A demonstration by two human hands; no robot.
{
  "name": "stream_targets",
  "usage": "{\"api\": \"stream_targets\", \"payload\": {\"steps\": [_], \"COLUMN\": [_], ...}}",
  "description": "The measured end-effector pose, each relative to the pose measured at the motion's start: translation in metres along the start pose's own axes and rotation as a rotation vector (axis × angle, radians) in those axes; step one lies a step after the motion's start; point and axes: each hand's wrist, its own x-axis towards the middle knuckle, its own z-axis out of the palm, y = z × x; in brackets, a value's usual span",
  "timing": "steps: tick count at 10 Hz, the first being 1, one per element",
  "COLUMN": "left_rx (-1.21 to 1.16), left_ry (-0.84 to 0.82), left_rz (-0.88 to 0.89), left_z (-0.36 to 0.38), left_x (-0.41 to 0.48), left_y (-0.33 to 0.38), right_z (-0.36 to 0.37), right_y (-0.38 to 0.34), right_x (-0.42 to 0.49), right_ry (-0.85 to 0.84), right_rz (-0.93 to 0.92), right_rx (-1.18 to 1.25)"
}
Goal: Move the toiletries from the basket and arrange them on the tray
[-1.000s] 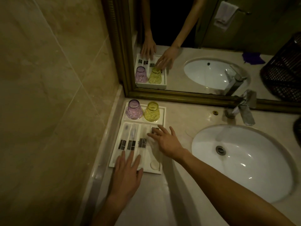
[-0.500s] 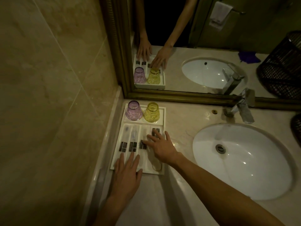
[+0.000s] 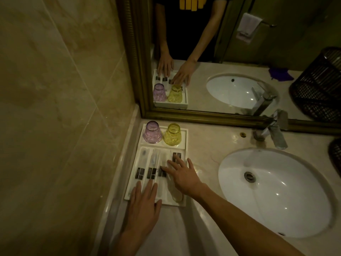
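**Tray nearly filled; both hands flat on the packets**

Desk [image 3: 184, 235]: marble, running from the left wall to the sink [image 3: 276, 191]. Mirror [image 3: 239, 52] behind it, faucet [image 3: 275, 133] at the basin's rear edge.

Basket [image 3: 321, 84]: dark mesh, seen mostly as a reflection, with a sliver at the far right edge of the view. Contents not visible, so I cannot tell whether anything is left in it.

Tray [image 3: 184, 204]: white, set in the corner, left edge just beside the wall ledge, rear edge near the mirror frame. Rear compartment holds the purple cup [image 3: 152, 133] and yellow cup [image 3: 172, 134], both upside down, side by side. Front compartment holds wrapped toiletry packets [image 3: 140, 173] with dark labels, lying lengthwise in a row.

Left hand [image 3: 143, 207]: palm down on the tray's near edge, fingers spread and flat, clamped on nothing. Right hand [image 3: 182, 174]: palm down over the right-hand packets, fingers apart, pressing or nudging rather than gripping.

Judgement: task looks late-stage; what remains is straightening the row.

Room: no clearance to the left or rear; open desk only between tray and sink, and in front.
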Motion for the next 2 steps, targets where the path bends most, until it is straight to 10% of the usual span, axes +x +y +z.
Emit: {"api": "stream_targets", "payload": {"steps": [2], "left_rx": [-0.012], "left_ry": [0.065], "left_rz": [0.027], "left_z": [0.0014], "left_x": [0.0008], "left_y": [0.006], "right_z": [-0.0029], "right_y": [0.0051], "right_x": [-0.0113], "right_ry": [0.083], "right_rz": [0.003], "right_rx": [0.033]}}
